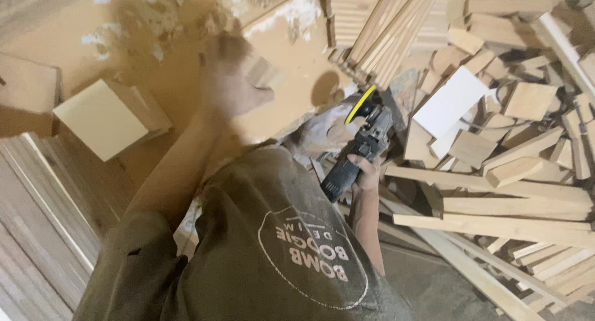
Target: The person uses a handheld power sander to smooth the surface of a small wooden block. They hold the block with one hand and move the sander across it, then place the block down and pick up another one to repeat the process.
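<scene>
Two hands are in my view. My right hand (365, 169), just right of the frame's centre, is clamped around the dark body of a power sander (358, 144), whose yellow-edged round pad points toward the upper centre. My left hand (230, 76), in the upper middle, is blurred; it seems to be closed on a small wooden block (263, 72), though I cannot tell the grip for sure. It hovers over a dusty brown board (186, 54). A pale square block (102, 119) lies at the left, well apart from the hand. A heap of wood offcuts (514, 123) fills the right side, with a bundle of slats (387, 26) at the top.
</scene>
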